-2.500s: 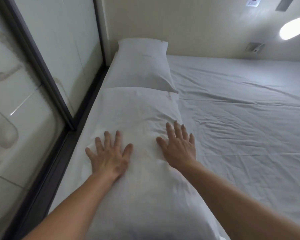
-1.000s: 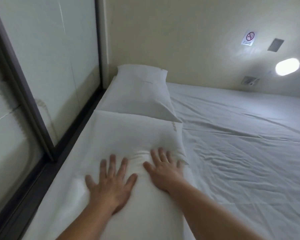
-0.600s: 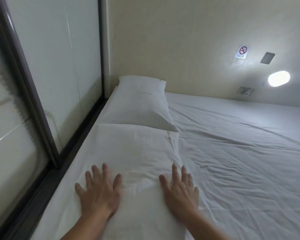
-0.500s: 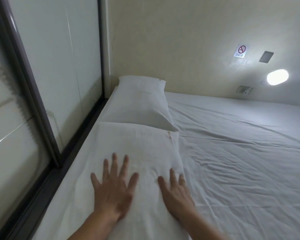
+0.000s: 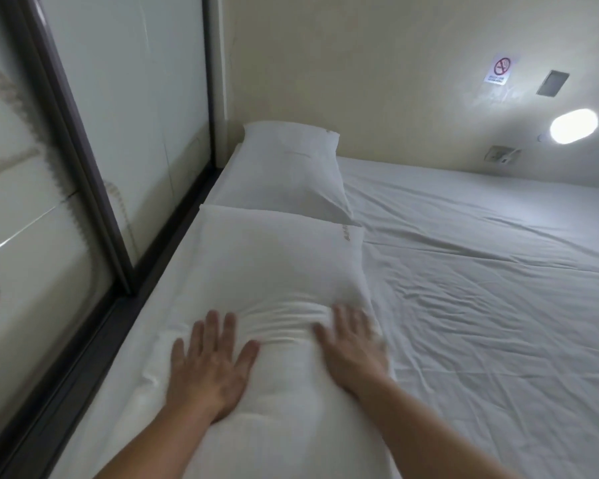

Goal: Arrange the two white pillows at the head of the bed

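Both hands are laid flat, fingers spread, on the near pillow [image 5: 274, 288]; nothing is gripped. The left hand [image 5: 208, 368] is pressed near its left side, the right hand [image 5: 353, 350], somewhat blurred, near its right edge. Creases are gathered between them. The far pillow [image 5: 287, 171] is set against the wall [image 5: 377, 63], apparently touching the near one, both along the glass panel [image 5: 125, 98] on the sheet [image 5: 481, 271].

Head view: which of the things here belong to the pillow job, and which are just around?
Part of the job:
near pillow, pressed flat by both hands
far pillow, against the wall
left hand
right hand
bed sheet, bearing both pillows

Just around:
wall lamp, lit
no-smoking sign
grey wall plate
wall socket
glass partition
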### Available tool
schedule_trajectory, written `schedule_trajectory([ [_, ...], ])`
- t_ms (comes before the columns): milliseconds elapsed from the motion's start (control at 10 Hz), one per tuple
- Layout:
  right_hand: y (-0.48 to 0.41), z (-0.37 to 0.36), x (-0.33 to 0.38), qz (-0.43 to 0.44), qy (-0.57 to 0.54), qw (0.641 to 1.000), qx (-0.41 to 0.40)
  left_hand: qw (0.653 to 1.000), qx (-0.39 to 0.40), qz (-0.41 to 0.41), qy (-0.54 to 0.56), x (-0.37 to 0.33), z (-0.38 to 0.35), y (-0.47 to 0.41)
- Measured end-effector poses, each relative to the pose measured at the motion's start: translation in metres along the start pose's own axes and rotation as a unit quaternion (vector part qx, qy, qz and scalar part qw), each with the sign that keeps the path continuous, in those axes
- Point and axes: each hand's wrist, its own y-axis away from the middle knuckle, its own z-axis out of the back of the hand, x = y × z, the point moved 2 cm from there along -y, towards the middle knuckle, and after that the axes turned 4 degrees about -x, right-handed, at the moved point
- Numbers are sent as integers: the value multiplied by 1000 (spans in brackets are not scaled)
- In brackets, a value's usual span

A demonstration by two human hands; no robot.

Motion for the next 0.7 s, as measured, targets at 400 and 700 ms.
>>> schedule_trajectory([
  [400, 102, 19, 19, 155, -3, 988, 10, 992, 85, 81, 50, 1, 25, 97],
  [700, 209, 74, -38, -22, 26, 991, 126, 956, 179, 234, 14, 31, 114, 195],
])
